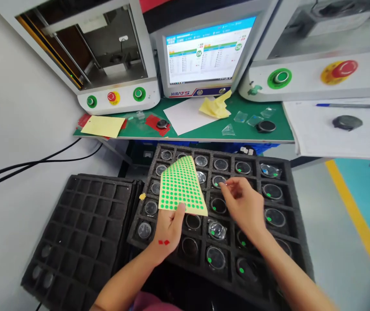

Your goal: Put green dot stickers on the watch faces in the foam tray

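My left hand pinches the lower edge of a yellow sheet of green dot stickers, holding it above a black foam tray. The tray's cells hold round glass-faced parts; several on the right carry a green dot. My right hand hovers over the tray's middle, fingertips pinched together near one part; whether a sticker is on them I cannot tell. Two red marks sit on the back of my left hand.
A mostly bare black foam tray lies at the left. Behind is a green bench with papers, a monitor, two test machines with green and red buttons, and round parts. Cables run at far left.
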Tool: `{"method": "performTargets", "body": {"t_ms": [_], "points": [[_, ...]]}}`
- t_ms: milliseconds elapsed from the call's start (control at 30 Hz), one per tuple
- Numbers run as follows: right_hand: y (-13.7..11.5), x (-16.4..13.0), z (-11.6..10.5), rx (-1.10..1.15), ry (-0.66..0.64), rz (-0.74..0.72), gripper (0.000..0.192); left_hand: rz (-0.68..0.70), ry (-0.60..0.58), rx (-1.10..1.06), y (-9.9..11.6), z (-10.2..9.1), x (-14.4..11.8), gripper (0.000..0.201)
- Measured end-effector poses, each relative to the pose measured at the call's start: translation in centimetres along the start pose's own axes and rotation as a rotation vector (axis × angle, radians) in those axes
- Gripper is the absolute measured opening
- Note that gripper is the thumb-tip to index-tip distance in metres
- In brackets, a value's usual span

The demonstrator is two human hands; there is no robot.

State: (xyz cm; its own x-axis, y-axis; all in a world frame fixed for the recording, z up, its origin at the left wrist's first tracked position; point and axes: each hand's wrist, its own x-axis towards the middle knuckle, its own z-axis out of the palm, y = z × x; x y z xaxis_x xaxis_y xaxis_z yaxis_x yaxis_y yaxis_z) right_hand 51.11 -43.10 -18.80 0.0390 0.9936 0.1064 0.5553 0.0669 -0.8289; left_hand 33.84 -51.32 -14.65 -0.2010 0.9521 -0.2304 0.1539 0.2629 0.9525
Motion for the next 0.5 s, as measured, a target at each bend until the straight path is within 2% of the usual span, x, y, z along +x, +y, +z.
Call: {"method": "performTargets", "body": {"t_ms": [33,133,200,367,500], "points": [[-1.2,-1.2,-0.5,0.014,0.013,-0.075,0.022,0.008,0.006,0.000,0.0,0.0,0.0,0.052],[-4.1,-4.0,-1.3,0.047,0.012,-0.461,0.007,0.032,-0.006,0.001,0.0,0.4,-0.1,0.048],[-5.1,-4.9,-1.4,0.045,0.003,-0.627,0.011,0.051,-0.035,0.001,0.0,0.7,-0.3,0.045],[-5.0,-5.5,-0.8,0.053,-0.001,-0.620,0.013,0.113,-0.122,0.067,0.2,1.0,-1.0,0.042],[-4.5,-5.9,-1.1,0.011,0.003,-0.640,0.014,0.185,-0.143,0.245,0.3,1.0,-1.2,0.046]]}}
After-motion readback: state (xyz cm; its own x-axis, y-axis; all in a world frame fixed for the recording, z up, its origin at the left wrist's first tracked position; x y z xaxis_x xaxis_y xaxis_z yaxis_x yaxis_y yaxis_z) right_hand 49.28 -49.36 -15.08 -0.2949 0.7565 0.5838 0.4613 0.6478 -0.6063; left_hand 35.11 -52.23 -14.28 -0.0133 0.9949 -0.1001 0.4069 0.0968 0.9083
